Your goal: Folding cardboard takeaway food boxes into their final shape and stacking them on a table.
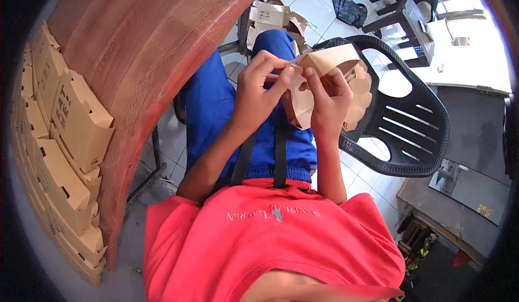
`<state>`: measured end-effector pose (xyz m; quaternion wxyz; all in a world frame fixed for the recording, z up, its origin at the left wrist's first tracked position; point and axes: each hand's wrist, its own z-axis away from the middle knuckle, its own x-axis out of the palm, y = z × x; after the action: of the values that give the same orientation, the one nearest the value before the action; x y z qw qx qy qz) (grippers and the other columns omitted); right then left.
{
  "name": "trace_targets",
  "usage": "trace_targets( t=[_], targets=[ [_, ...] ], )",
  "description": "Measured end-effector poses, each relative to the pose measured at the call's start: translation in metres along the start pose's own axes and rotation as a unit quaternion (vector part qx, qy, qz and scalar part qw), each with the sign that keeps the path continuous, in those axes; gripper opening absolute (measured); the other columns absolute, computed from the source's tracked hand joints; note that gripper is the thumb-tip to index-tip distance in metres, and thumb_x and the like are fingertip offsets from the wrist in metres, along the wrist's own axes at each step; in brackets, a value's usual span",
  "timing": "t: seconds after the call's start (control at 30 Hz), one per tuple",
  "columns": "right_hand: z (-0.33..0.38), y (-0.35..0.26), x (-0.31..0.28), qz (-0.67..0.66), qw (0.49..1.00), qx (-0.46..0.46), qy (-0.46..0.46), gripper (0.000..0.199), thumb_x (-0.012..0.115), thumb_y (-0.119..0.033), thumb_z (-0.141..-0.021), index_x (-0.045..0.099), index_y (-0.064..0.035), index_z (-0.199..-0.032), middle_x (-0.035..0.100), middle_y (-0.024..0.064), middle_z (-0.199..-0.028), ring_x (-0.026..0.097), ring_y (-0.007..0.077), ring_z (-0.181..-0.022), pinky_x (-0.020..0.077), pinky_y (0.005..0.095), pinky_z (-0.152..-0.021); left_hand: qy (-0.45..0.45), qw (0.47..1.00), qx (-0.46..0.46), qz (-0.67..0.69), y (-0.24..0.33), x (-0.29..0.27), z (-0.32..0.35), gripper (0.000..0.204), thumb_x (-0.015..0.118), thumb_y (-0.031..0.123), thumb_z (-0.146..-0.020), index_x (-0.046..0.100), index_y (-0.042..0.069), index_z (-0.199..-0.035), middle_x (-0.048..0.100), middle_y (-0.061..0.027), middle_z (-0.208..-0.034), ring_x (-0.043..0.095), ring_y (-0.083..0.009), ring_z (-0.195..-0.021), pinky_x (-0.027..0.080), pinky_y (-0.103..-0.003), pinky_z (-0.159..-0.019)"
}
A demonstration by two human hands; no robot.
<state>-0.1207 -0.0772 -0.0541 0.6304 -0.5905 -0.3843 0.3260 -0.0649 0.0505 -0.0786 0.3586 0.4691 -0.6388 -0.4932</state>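
Observation:
Above my lap is a partly folded brown cardboard box (331, 58) with its paler inside showing. My left hand (260, 88) is closed, thumb and fingers pinching a flap at the box's left corner. My right hand (331, 97) grips the same box, its thumb on the near side close to my left fingertips and its other fingers curled behind. Part of the box hangs below, between my hands. Just right of my right hand, a pile of flat, cut cardboard pieces (358, 97) lies on a black plastic chair (403, 123).
Folded cardboard boxes (81, 118) stand in stacks at the far left, beside a reddish wood-look table (162, 37). More cardboard pieces (270, 15) lie beyond my knees. A black bag (348, 10) rests on the tiled floor. Dark furniture (408, 31) stands at the far right.

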Motion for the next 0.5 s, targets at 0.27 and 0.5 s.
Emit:
trace_targets(
  t=[0.27, 0.5],
  targets=[
    [0.007, 0.020, 0.003, 0.225, 0.955, -0.193, 0.010, 0.006, 0.067, 0.000, -0.088, 0.066, 0.0048, -0.092, 0.068, 0.0115, -0.079, 0.069, 0.0150, -0.074, 0.0535, 0.0271, -0.067, 0.056, 0.986, 0.100, -0.118, -0.004, 0.002, 0.006, 0.007, 0.074, 0.003, -0.083, 0.068, 0.000, -0.086, 0.061, -0.0065, -0.078, 0.062, -0.0138, -0.068, 0.051, -0.026, -0.062],
    [0.010, 0.015, 0.011, 0.295, 0.920, -0.256, -0.001, 0.013, 0.067, 0.001, -0.086, 0.066, 0.0034, -0.098, 0.068, 0.0175, -0.083, 0.070, 0.0279, -0.074, 0.0530, 0.0333, -0.068, 0.097, 0.975, 0.136, -0.146, -0.002, 0.002, 0.008, 0.012, 0.076, 0.000, -0.077, 0.064, 0.001, -0.077, 0.059, -0.0068, -0.071, 0.059, -0.0146, -0.063, 0.047, -0.028, -0.058]
  ],
)
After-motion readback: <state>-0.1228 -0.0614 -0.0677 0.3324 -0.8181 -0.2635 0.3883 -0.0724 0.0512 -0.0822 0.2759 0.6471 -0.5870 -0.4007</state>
